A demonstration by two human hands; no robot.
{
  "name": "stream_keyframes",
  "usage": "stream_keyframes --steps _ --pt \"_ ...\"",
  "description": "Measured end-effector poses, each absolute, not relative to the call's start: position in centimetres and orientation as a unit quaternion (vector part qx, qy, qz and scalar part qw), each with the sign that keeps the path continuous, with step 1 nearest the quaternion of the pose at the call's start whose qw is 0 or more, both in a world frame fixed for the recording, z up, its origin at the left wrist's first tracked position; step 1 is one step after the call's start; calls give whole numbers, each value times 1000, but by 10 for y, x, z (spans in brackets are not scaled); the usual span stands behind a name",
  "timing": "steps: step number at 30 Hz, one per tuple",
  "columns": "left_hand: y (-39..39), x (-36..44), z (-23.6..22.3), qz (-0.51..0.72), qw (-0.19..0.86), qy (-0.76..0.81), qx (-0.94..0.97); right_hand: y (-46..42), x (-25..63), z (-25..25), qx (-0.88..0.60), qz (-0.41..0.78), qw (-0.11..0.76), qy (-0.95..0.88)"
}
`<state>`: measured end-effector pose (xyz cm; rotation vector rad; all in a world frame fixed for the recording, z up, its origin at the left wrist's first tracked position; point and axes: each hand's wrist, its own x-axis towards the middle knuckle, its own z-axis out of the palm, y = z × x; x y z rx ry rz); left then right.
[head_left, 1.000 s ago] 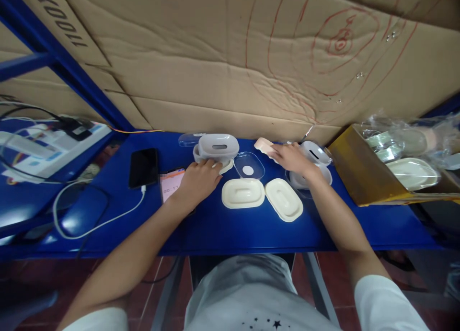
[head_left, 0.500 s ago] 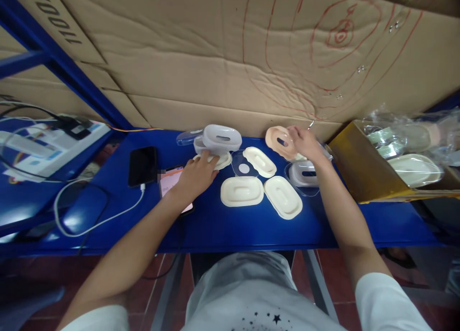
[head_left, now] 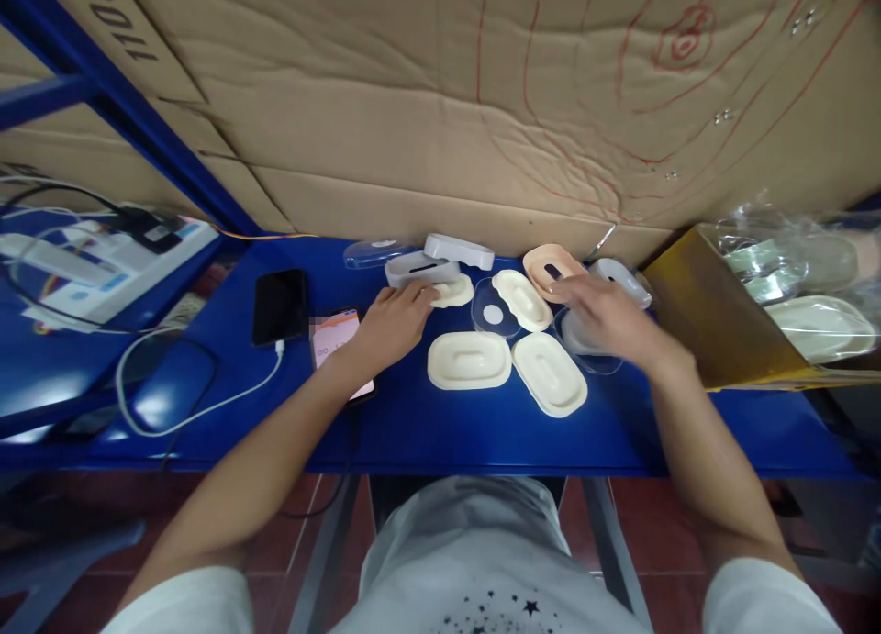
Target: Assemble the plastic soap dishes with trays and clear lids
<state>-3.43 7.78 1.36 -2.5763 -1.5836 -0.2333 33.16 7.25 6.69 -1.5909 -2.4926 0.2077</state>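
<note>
My left hand has its fingers closed on the left end of a cream oval piece with a wavy edge. Just behind those fingers lies a white slotted case, and another white case leans beyond it. Over to the right, my right hand is blurred, with its fingertips by the lower edge of a peach slotted dish. Beneath that hand is a partly hidden greyish case. In between lies a second wavy-edged cream piece.
Two cream oval lids lie in front. A clear cover sits mid-table. To the left are a lit phone, a black phone on a cable and a power strip. A cardboard box stands right.
My right hand has moved down and right from the peach dish's upper side. The upper white case has shifted right off the lower one and is tilted. The camera view has shifted slightly.
</note>
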Motion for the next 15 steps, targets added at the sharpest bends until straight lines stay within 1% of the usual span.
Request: stream_keyframes --steps 3,5,7,9,12,15 --pt "79 -35 15 -114 35 -523 -844 7 299 31 -438 41 131 -888" --pt "77 -39 18 -125 -9 -503 -855 -33 292 9 -415 35 123 -901" --pt "69 -44 22 -108 -56 -460 -879 -62 301 -8 -434 22 136 -890" --pt "54 -50 26 -78 -71 -425 -899 -80 323 -21 -462 12 156 -873" --pt "21 -58 28 -73 -54 -425 -901 -93 358 -36 -522 -1 185 -833" --pt "-16 -65 20 -121 -34 -462 -878 -96 375 -47 -565 -7 230 -792"
